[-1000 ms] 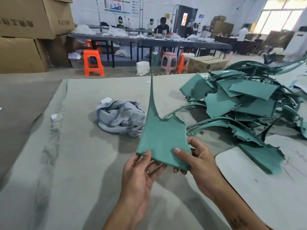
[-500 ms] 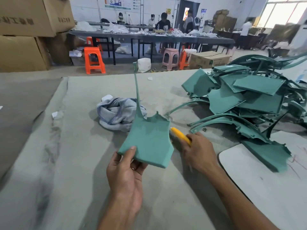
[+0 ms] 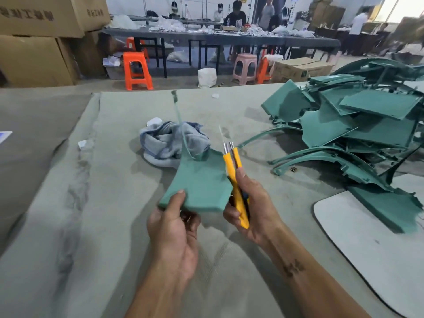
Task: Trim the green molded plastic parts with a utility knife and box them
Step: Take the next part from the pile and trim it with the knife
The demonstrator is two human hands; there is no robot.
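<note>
My left hand grips the near edge of a green molded plastic part and holds it above the table; a thin green spike rises from its far side. To its right, my right hand is closed around a yellow utility knife whose blade end points up and away, right beside the part's right edge. A big pile of green plastic parts lies on the table at the right.
A crumpled grey cloth lies just beyond the held part. A white board sits at the right front. Cardboard boxes stand far left, orange and pink stools and a long table with seated people behind.
My right hand let go of the part, picked up the yellow knife from the table and raised it beside the part. My left hand kept the part and tilted it leftward.
</note>
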